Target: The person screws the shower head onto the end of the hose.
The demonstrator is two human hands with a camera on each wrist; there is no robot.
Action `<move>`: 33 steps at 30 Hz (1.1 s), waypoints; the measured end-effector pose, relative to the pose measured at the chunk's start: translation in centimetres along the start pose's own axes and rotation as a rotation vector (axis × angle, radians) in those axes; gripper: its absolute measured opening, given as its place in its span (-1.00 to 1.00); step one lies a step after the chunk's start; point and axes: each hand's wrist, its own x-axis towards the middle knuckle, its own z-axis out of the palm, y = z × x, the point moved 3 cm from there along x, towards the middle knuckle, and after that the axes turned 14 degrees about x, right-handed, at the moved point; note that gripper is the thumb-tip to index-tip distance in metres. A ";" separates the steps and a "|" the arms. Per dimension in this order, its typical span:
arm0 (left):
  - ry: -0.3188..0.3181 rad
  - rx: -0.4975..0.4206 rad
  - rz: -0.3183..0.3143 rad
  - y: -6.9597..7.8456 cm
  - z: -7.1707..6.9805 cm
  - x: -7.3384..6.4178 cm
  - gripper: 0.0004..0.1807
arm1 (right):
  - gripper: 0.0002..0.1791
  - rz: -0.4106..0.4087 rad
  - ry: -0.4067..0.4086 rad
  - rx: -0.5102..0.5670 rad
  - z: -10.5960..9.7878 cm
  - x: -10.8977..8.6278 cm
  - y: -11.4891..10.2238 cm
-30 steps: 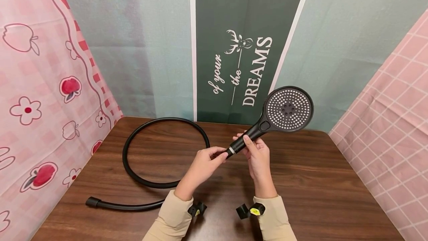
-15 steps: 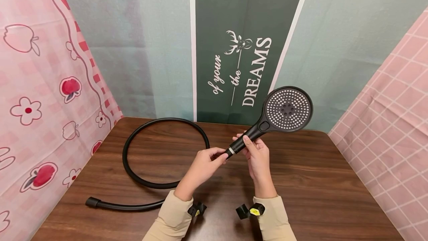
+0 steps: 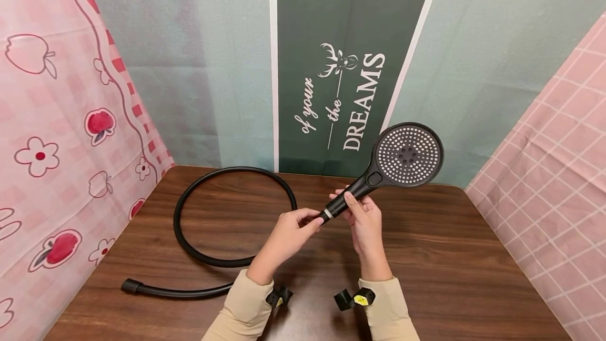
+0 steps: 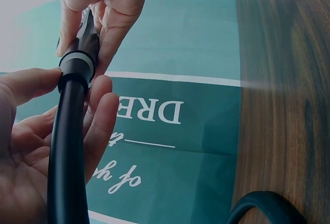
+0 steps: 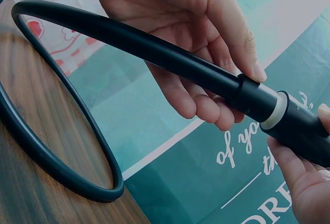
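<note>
A black handheld shower head (image 3: 408,154) is held up over the table, its face with pale nozzles turned toward the head camera. My right hand (image 3: 366,225) grips its handle (image 3: 349,197), thumb on top. The left hand (image 3: 291,230) pinches the connector nut (image 5: 252,98) at the end of a black shower hose (image 4: 69,147), right at the base of the handle. Between nut and handle shows a pale ring (image 5: 277,112). From there the hose loops onto the table at the left, its other end fitting (image 3: 132,286) lying near the left front.
The brown wooden table (image 3: 440,278) reaches back to a green and grey-blue cloth (image 3: 227,67) with white lettering. Pink patterned cloths stand on the left (image 3: 57,172) and right (image 3: 558,188). Part of the hose passes under the left forearm.
</note>
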 end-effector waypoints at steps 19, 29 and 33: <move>-0.014 0.008 -0.009 -0.5 0.0 0.0 -0.64 | -0.91 -0.004 -0.002 -0.009 0.0 0.1 0.0; -0.012 0.006 -0.003 -0.3 0.0 0.0 -0.67 | -0.90 -0.004 -0.001 -0.016 -0.1 0.1 0.0; -0.008 0.011 -0.013 -0.1 0.0 -0.1 -0.68 | -0.89 -0.005 -0.003 -0.015 -0.1 0.1 0.0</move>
